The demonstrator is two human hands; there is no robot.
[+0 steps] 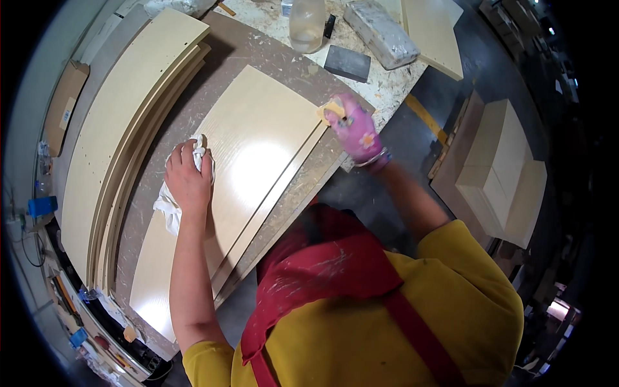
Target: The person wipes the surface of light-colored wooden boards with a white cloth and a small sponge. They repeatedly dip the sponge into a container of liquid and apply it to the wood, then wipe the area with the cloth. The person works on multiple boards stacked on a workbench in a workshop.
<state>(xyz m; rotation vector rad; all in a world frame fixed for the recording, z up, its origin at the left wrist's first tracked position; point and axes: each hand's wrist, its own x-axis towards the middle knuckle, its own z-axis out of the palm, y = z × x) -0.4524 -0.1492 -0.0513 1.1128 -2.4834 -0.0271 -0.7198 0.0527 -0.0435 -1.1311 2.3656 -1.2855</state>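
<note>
A pale, wood-grained panel point(258, 119) lies at a slant before me, glossy where light strikes it. Beneath its near long edge another pale board's edge shows. My bare left hand point(188, 180) is closed over a crumpled white cloth point(169, 209) at the panel's left side. At the far right corner, my right hand point(358, 132), in a pink flowered glove, grips a small yellowish pad point(327, 111) against the panel's end. Whether the pad is sponge or folded sandpaper I cannot tell.
Several pale boards point(138, 90) are stacked along the left of the brown worktop point(258, 42). At the back are a clear plastic bottle point(307, 26), a dark grey block point(347, 63) and a plastic-wrapped bundle point(382, 35). More pale panels point(500, 168) stand at the right.
</note>
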